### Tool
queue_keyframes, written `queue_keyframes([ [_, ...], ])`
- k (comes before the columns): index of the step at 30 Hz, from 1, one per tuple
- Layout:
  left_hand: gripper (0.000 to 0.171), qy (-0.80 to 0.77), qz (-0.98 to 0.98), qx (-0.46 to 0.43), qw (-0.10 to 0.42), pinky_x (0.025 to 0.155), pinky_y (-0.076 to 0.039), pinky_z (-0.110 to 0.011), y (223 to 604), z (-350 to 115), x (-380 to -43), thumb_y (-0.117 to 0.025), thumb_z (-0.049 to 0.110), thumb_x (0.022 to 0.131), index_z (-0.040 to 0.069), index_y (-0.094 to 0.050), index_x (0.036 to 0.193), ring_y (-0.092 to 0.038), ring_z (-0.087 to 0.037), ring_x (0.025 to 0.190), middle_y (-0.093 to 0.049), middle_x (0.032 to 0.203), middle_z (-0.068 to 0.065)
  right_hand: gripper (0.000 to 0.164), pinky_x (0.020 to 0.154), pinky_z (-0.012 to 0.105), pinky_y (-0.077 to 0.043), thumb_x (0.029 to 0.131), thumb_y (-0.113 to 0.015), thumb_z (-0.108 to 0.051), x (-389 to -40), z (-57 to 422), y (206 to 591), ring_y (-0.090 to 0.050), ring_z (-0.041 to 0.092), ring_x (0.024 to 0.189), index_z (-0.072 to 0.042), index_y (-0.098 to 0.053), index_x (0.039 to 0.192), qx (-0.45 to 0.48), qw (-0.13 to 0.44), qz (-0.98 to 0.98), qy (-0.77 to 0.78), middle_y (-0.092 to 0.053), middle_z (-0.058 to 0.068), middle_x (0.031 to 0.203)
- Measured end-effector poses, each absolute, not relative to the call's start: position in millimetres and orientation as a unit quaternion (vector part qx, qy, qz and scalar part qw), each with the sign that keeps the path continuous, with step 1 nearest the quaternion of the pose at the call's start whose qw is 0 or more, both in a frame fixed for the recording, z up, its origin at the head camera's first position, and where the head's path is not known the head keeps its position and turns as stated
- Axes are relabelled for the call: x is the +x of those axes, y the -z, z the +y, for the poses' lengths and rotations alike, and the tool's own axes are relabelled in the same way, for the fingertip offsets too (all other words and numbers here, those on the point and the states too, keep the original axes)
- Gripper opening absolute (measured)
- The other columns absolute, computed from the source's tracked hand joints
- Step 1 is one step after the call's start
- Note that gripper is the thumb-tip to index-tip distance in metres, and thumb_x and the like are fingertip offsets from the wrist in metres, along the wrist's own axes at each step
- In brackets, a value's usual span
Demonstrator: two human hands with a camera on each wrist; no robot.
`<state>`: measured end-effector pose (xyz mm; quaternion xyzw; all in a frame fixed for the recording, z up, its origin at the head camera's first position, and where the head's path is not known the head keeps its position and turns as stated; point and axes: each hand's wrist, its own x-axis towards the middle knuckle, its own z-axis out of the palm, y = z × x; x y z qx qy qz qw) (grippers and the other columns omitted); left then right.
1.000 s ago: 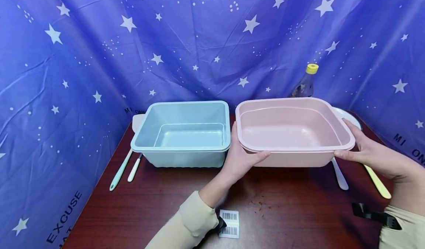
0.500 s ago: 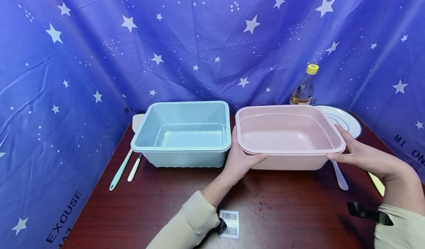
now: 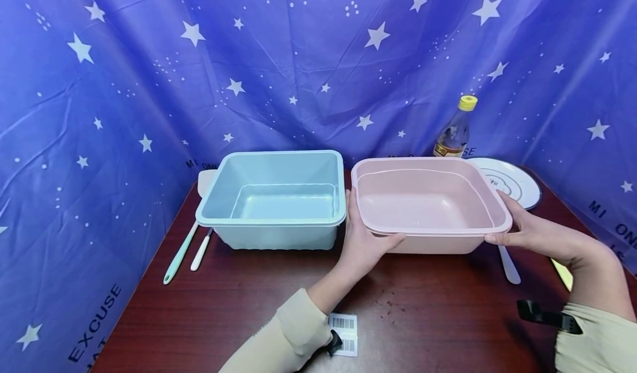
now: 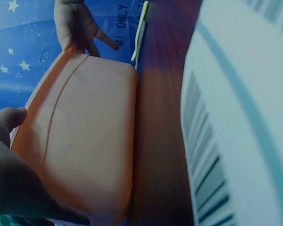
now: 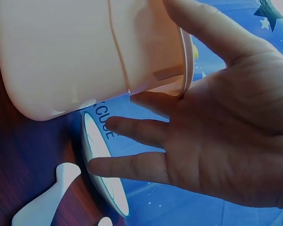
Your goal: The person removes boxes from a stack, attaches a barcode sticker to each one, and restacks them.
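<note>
A pink plastic basin [image 3: 438, 244] stands on the right half of the table, held at both ends. My left hand [image 3: 365, 240] grips its left end, thumb along the front wall under the rim and fingers between the two basins. At the other end, my right hand [image 3: 542, 232] holds the front right corner with the thumb in front; in the right wrist view its other fingers [image 5: 137, 167] spread out fairly straight beside the end wall. Just left of my left hand sits a light blue basin [image 3: 278, 237]. No contents show inside either basin.
Behind the pink basin are a yellow-capped bottle [image 3: 452, 135] and a white plate [image 3: 517, 182]. A pale handle [image 3: 509, 268] and a yellow handle [image 3: 562, 273] lie at right. Green [image 3: 180, 257] and white [image 3: 201, 253] handles lie at left. A barcode label [image 3: 344, 329] is in front.
The pink basin has come down and nearer, and its right end has shifted left with my right hand. More of the bottle and plate now shows. The blue basin has not moved.
</note>
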<state>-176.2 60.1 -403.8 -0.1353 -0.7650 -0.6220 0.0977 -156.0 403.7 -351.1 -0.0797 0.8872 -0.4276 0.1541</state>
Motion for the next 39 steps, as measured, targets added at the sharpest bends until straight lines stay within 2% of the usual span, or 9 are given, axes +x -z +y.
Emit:
queue_keyframes([
  [7, 0.111, 0.573, -0.798, -0.141, 0.12, 0.116, -0.029, -0.049, 398, 64, -164, -0.088, 0.028, 0.077, 0.026, -0.016, 0.162, -0.012, -0.021, 0.152, -0.004, 0.169, -0.002, 0.106, 0.1, 0.078, -0.019, 0.097, -0.066, -0.026, -156, 402, 349, -0.008, 0.055, 0.138, -0.017, 0.019, 0.16, -0.076, 0.153, 0.896, 0.409, 0.002, 0.037, 0.159],
  [14, 0.088, 0.514, -0.819, -0.181, 0.181, 0.116, -0.029, -0.053, 389, 64, -154, -0.082, 0.027, 0.083, 0.018, -0.032, 0.155, -0.009, -0.023, 0.154, -0.01, 0.168, 0.002, 0.105, 0.099, 0.078, -0.023, 0.098, -0.065, -0.029, -154, 401, 343, -0.012, 0.06, 0.137, -0.007, 0.018, 0.158, -0.069, 0.147, 0.909, 0.385, -0.001, 0.042, 0.156],
  [17, 0.077, 0.501, -0.819, -0.199, 0.198, 0.116, -0.03, -0.05, 381, 61, -150, -0.079, 0.023, 0.085, 0.017, -0.037, 0.15, -0.011, -0.023, 0.153, -0.011, 0.168, 0.001, 0.102, 0.104, 0.044, -0.042, 0.098, -0.067, -0.027, -151, 404, 337, -0.025, 0.06, 0.133, -0.003, 0.011, 0.159, -0.071, 0.099, 0.926, 0.359, -0.014, 0.045, 0.152],
  [19, 0.071, 0.491, -0.818, -0.211, 0.214, 0.117, -0.029, -0.049, 373, 59, -147, -0.077, 0.022, 0.086, 0.016, -0.04, 0.146, -0.013, -0.023, 0.153, -0.014, 0.167, -0.001, 0.095, 0.093, 0.017, -0.042, 0.098, -0.068, -0.024, -147, 405, 330, -0.034, 0.049, 0.137, -0.001, 0.0, 0.161, -0.072, 0.039, 0.935, 0.346, -0.023, 0.044, 0.15],
  [21, 0.066, 0.484, -0.812, -0.226, 0.235, 0.117, -0.028, -0.048, 365, 56, -144, -0.075, 0.019, 0.086, 0.013, -0.042, 0.143, -0.016, -0.025, 0.152, -0.018, 0.166, -0.003, 0.086, 0.077, 0.002, -0.034, 0.097, -0.07, -0.02, -142, 404, 322, -0.044, 0.02, 0.136, -0.001, -0.015, 0.16, -0.065, -0.034, 0.936, 0.345, -0.039, 0.034, 0.149],
  [24, 0.058, 0.494, -0.794, -0.249, 0.253, 0.116, -0.03, -0.045, 353, 50, -142, -0.073, 0.015, 0.086, 0.011, -0.047, 0.137, -0.023, -0.023, 0.15, -0.025, 0.163, -0.005, 0.064, 0.078, -0.001, -0.035, 0.097, -0.07, -0.017, -133, 395, 309, -0.046, -0.018, 0.114, -0.007, -0.042, 0.153, -0.047, -0.136, 0.918, 0.368, -0.058, -0.006, 0.137],
  [27, 0.051, 0.517, -0.771, -0.278, 0.247, 0.115, -0.033, -0.042, 344, 44, -141, -0.07, 0.011, 0.087, 0.009, -0.05, 0.133, -0.028, -0.019, 0.148, -0.032, 0.16, -0.005, 0.044, 0.072, 0.003, -0.043, 0.097, -0.068, -0.008, -127, 378, 297, -0.056, -0.02, 0.096, -0.009, -0.059, 0.139, -0.053, -0.205, 0.881, 0.422, -0.061, -0.03, 0.111],
  [32, 0.044, 0.53, -0.757, -0.312, 0.22, 0.113, -0.035, -0.039, 340, 35, -140, -0.067, 0.008, 0.09, 0.009, -0.052, 0.131, -0.037, -0.016, 0.143, -0.042, 0.153, -0.005, 0.035, 0.069, 0.012, -0.052, 0.096, -0.062, 0.006, -117, 347, 285, -0.068, -0.001, 0.091, 0.001, -0.063, 0.131, -0.106, -0.213, 0.83, 0.505, -0.072, -0.012, 0.112],
  [39, 0.036, 0.528, -0.764, -0.324, 0.183, 0.103, -0.044, -0.035, 344, 19, -135, -0.066, 0.007, 0.091, 0.01, -0.057, 0.125, -0.05, -0.016, 0.13, -0.051, 0.144, -0.005, 0.023, 0.068, 0.013, -0.051, 0.097, -0.064, 0.004, -110, 308, 281, -0.07, 0.004, 0.089, 0.002, -0.069, 0.119, -0.139, -0.191, 0.856, 0.461, -0.075, -0.004, 0.103],
])
